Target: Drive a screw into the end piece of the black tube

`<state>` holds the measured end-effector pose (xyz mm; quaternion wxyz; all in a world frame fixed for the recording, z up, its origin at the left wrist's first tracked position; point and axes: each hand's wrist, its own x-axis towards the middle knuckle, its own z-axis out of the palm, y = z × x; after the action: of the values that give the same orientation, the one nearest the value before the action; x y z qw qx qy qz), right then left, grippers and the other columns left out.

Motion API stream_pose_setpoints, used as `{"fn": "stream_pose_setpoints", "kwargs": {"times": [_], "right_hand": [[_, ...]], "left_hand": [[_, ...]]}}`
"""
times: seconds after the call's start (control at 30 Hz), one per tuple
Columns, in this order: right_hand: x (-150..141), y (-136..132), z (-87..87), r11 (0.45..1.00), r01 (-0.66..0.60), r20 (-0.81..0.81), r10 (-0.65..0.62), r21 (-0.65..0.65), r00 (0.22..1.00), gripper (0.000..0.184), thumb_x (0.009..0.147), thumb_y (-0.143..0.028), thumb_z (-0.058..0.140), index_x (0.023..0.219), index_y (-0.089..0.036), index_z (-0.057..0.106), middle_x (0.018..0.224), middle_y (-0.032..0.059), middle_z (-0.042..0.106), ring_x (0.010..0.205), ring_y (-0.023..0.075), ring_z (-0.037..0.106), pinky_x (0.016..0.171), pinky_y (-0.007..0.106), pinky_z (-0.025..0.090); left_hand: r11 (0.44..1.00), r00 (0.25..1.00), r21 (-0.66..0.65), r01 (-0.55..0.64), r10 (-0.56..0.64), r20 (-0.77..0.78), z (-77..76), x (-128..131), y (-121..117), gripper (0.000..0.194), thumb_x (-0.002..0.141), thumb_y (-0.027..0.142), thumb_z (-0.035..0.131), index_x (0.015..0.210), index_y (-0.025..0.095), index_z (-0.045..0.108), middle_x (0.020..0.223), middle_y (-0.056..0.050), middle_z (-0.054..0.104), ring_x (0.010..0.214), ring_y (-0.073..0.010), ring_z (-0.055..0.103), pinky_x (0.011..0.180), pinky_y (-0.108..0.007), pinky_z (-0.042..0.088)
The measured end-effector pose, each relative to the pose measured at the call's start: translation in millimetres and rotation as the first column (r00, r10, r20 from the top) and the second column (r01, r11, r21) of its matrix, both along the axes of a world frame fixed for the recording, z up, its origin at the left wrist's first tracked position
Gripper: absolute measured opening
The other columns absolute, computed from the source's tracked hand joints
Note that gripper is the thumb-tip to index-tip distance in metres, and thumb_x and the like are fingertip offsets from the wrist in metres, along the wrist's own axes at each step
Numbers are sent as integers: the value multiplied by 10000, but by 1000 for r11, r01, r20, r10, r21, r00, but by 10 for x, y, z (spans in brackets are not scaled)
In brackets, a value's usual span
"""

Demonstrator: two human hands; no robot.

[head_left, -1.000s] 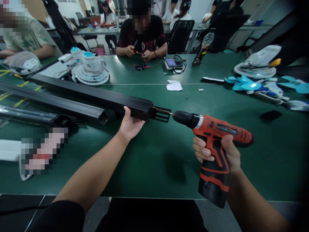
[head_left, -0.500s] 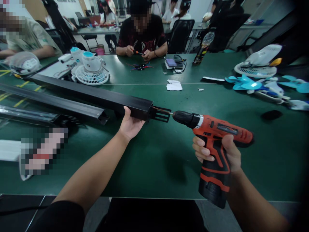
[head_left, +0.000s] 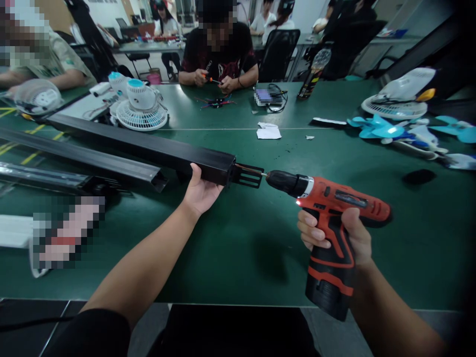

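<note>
A long black rectangular metal beam [head_left: 167,148] lies slanted across the table, its near end held up by my left hand [head_left: 203,191], thumb on the side and fingers underneath. A slotted black bracket [head_left: 251,176] sticks out of that end. My right hand [head_left: 334,233] is wrapped round the grip of a red and black cordless drill [head_left: 334,198]. The drill points left, and its thin bit runs along the bracket towards the beam's end. Where the bit's tip sits is hard to make out. A small light glows on the drill below the chuck.
More black metal profiles [head_left: 122,161] lie at the left, beside a blurred pink item [head_left: 70,233]. White fan parts [head_left: 141,109] stand behind the beam; blue fan blades [head_left: 375,128] lie at the right. Opposite, a person [head_left: 219,54] holds a screwdriver. White paper [head_left: 268,131] rests mid-table.
The light on the drill has come on. Both hands, the beam and the drill have stayed in nearly the same place.
</note>
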<state>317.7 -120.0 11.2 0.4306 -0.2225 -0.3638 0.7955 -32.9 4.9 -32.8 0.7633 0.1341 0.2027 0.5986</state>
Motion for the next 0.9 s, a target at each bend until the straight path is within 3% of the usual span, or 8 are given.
{"fn": "stream_pose_setpoints", "kwargs": {"times": [0.27,0.5,0.77,0.9], "right_hand": [[45,4,-56,999,32,37,-31,-32,999,715,894,-868,1058,1071,-197,882,784,-18,614,574,109,430,548,217,624],[30,-17,-56,995,103,62,-102,-16,993,707,902,-854,1063,1111,-195,916,831,18,703,584,107,429,532,218,622],[33,-25,-53,995,104,86,-102,-12,991,710,896,-868,1055,1066,-193,913,805,3,659,550,117,442,519,236,632],[28,-21,-54,996,90,71,-89,-7,993,687,912,-870,1042,1040,-215,878,797,-4,657,558,122,451,519,233,636]], "left_hand": [[999,1000,48,16,-15,-12,-54,-19,14,894,1220,771,723,1919,240,557,1744,-153,815,1808,-374,647,1504,-516,574],[999,999,51,8,-5,-50,-27,9,3,930,1193,801,749,1898,219,574,1711,-159,834,1837,-367,609,1521,-513,549],[997,999,61,36,-37,9,-57,-15,14,928,1206,786,737,1935,253,523,1754,-159,808,1797,-387,660,1521,-563,555],[999,999,39,1,1,-44,-19,15,2,934,1192,820,736,1892,223,574,1742,-163,814,1838,-373,609,1536,-528,531]]}}
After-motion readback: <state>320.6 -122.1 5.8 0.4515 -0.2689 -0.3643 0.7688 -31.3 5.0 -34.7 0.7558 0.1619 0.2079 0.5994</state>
